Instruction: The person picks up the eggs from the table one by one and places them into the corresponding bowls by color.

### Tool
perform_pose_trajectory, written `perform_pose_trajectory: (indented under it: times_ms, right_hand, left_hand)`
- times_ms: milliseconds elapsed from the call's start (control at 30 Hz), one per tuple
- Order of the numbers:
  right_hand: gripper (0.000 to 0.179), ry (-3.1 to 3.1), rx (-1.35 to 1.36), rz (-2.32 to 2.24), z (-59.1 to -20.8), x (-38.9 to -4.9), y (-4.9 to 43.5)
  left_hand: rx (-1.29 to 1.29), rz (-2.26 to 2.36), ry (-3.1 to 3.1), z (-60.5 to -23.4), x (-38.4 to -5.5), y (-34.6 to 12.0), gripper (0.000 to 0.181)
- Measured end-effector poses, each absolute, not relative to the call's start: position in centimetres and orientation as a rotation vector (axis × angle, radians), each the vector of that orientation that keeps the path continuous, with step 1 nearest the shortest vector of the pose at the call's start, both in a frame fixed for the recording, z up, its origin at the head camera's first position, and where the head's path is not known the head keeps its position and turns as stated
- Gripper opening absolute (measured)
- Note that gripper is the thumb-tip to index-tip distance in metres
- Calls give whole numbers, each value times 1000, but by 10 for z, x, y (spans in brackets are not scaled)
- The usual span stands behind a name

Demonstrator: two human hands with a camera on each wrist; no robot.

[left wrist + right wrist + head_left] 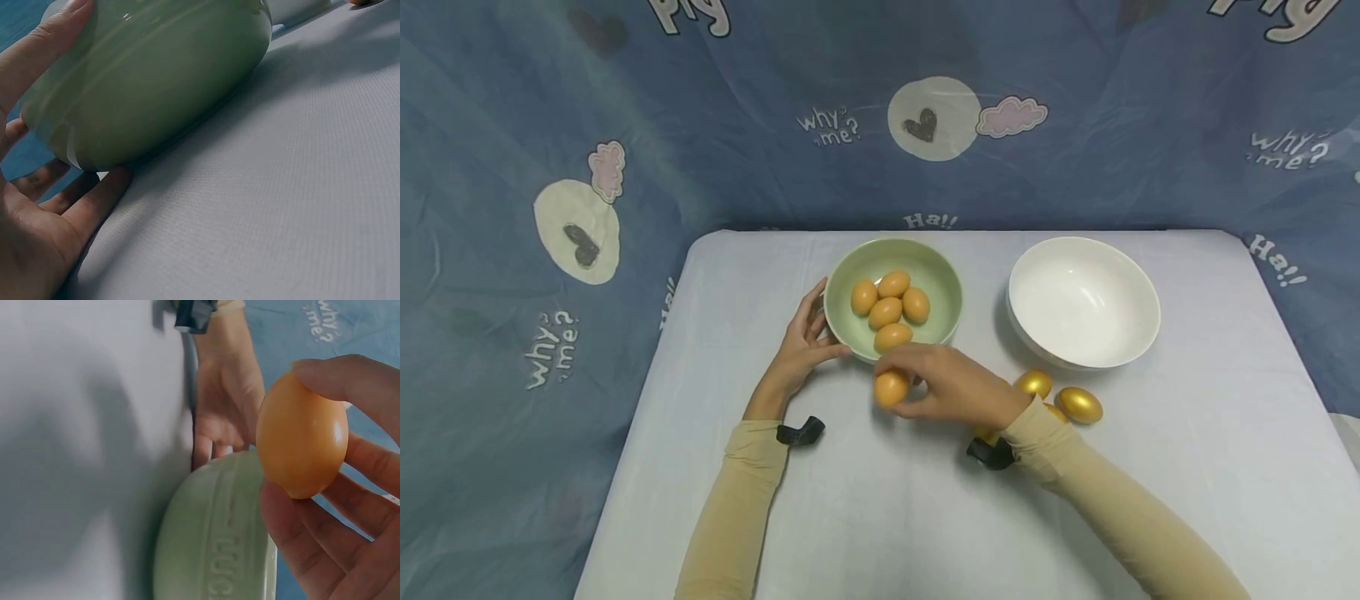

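In the head view my right hand (951, 385) pinches an orange-brown egg (891, 388) just in front of the green bowl (951, 287). The right wrist view shows the egg (302, 434) between the thumb and fingertips, with the bowl's outer wall (194, 544) below. Several similar eggs (885, 313) lie inside the bowl. My left hand (801, 350) touches the bowl's left side, fingers spread and fairly straight. Seen from the left wrist, its thumb lies against the upper wall (156, 81) and its fingertips meet the lower edge.
A white bowl (1082, 304) stands to the right of the green one. Shiny gold eggs (1080, 405) lie in front of it, some partly hidden by my right forearm. A white cloth (850, 517) covers the table; a blue printed curtain (760, 167) hangs behind.
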State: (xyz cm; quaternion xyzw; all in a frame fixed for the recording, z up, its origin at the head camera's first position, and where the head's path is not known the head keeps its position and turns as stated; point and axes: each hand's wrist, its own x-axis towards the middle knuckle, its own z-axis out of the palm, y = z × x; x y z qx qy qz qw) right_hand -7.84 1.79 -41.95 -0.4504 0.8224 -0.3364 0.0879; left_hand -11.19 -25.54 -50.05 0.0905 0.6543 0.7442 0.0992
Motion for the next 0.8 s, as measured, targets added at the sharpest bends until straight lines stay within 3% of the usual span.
perform_pose_trajectory:
  times_ms: [567, 800]
  right_hand:
    - [46, 2284, -1133, -1301, -407, -123, 17]
    - [41, 2293, -1094, -1318, -400, -143, 7]
  left_hand:
    - [283, 2202, 1934, -501, -111, -255, 113]
    - [284, 2205, 1922, -500, -111, -256, 113]
